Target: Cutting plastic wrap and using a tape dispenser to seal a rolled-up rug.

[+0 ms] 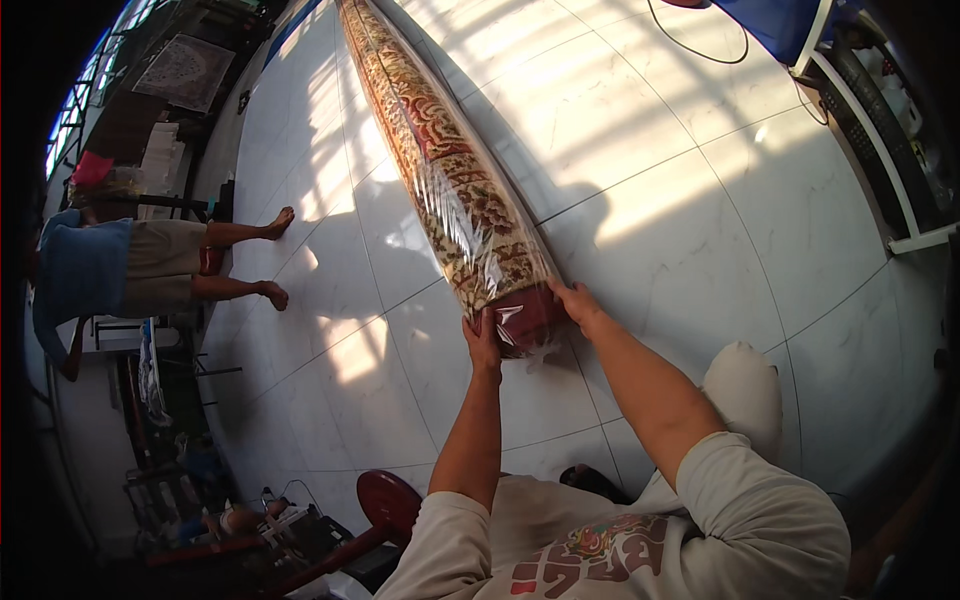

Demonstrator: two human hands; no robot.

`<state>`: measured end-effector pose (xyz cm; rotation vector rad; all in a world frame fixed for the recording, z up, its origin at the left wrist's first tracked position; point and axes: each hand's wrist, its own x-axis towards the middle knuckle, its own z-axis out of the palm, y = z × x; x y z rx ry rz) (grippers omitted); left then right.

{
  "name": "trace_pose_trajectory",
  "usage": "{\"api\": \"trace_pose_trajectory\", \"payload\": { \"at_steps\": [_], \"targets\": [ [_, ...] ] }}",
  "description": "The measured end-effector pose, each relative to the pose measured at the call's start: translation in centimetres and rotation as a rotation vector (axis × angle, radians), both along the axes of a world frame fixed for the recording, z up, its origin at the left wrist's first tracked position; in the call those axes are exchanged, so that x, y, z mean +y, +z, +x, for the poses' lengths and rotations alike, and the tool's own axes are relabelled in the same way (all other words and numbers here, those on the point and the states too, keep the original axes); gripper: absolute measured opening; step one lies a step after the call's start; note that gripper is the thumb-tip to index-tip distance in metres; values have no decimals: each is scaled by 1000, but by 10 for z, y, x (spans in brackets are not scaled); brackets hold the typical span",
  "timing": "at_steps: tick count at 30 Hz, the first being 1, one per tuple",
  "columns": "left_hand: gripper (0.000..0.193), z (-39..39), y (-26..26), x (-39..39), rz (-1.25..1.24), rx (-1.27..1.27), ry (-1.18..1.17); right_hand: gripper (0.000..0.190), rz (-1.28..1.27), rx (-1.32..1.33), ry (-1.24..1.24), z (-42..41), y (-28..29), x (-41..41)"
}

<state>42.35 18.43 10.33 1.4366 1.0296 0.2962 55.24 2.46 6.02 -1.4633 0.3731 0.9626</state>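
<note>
A long rolled patterned carpet in clear plastic wrap lies on the tiled floor, running from the top of the view to just before me. Its near end shows dark red under the plastic, with the wrap bunched and ragged at the tip. My left hand grips the left side of this end, thumb on top. On the opposite side, my right hand rests its fingers against the roll's edge; its fingertips are partly hidden, and whether they hold the plastic I cannot tell.
A person in a blue top stands barefoot at the left. A white metal-framed rack is at the upper right, with a cable on the floor nearby. A dark red round-topped object and assorted equipment lie at the lower left.
</note>
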Motion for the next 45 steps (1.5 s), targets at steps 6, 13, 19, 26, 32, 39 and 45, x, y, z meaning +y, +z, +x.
{"api": "trace_pose_trajectory", "payload": {
  "at_steps": [6, 13, 19, 26, 32, 39, 45],
  "targets": [
    [68, -4, -44, 2, -305, -201, -74, 121, 236, 98, 35, 3, -56, -3],
    [74, -15, -22, -15, -453, -261, -47, 100, 168, -106, 131, -3, 45, -24],
    [68, -9, -31, -95, -1042, -531, -18, 97, -453, -656, 463, -6, 127, -76],
    [63, -33, -75, -62, -235, 296, 104, 77, -309, -548, 869, -93, 159, -38],
    [89, -6, 4, -72, 408, 79, -248, 97, -642, -951, 430, -10, 110, -35],
    [84, -1, 14, -122, 855, 215, -305, 98, -661, -760, 656, -12, 104, -42],
    [64, 32, 28, -83, 1062, 102, -567, 79, -554, -777, 718, 17, 109, -44]
  ]
}}
